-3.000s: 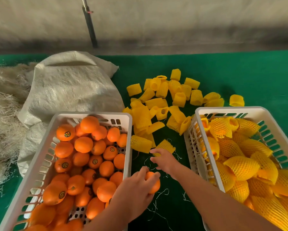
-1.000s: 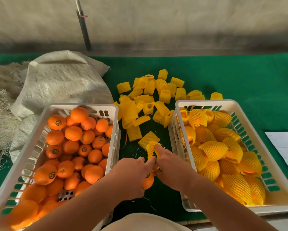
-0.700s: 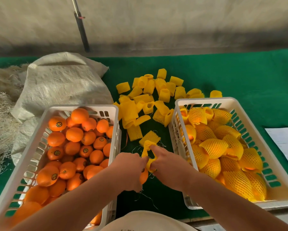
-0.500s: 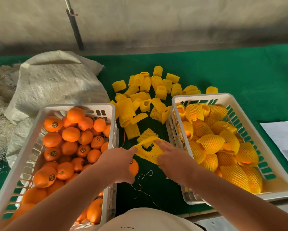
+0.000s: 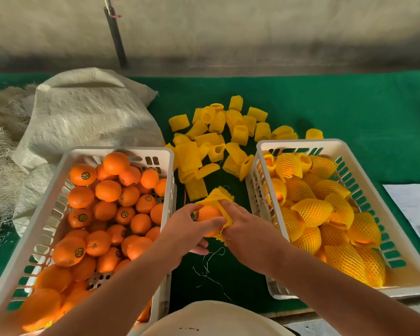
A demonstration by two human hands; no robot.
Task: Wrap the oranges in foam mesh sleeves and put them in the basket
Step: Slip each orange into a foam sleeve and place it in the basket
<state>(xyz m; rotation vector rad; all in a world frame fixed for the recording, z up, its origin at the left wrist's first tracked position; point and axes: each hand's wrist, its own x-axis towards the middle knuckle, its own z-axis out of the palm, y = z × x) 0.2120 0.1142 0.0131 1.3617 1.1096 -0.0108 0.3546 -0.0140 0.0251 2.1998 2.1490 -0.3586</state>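
At the lower centre of the frame, between two white baskets, the left hand gripped one orange while the right hand pinched a yellow foam mesh sleeve half drawn over it. The left basket held about thirty bare oranges; the right basket held roughly fifteen sleeved ones. About two dozen loose sleeves lay on the green cloth at upper centre.

Your left hand covers the near side of the orange, and the foam sleeve hides its far side. Your right hand's fingertips are tucked under the mesh. The sheet of paper runs off the right edge, its print too blurred to read. The straw is cut by the left edge. The left basket's near corner lies behind your forearm.
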